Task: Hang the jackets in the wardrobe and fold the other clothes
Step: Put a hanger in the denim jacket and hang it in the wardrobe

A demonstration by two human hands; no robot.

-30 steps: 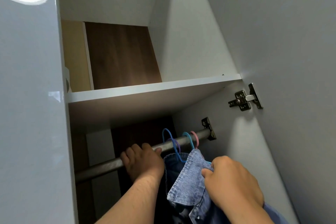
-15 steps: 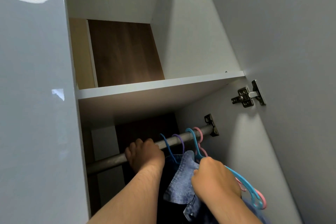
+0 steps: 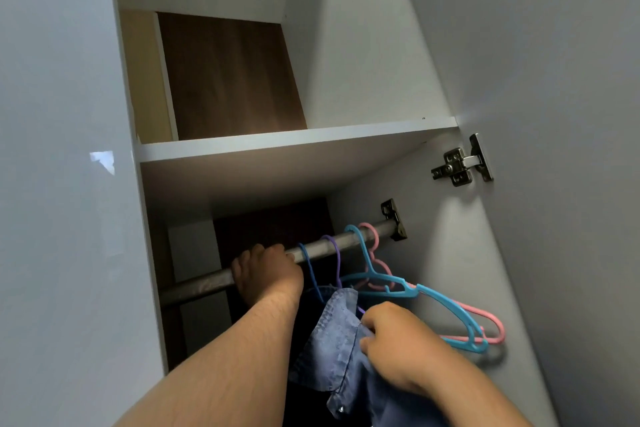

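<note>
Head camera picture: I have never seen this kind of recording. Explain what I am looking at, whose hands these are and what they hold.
There is no machine here. A person wears one wide-angle camera on the head, so you look along their own bare arms, up into an open wardrobe. The left hand grips the metal rail. The right hand pinches the collar of a denim jacket that hangs below the rail. Four plastic hangers hook over the rail. The dark blue hanger and the purple hanger run down behind the denim; which one carries the jacket cannot be told. The light blue hanger and the pink hanger are bare and tilt toward the right wall. Above the rail is a white shelf. The metal piece at the right is a door hinge.
</note>
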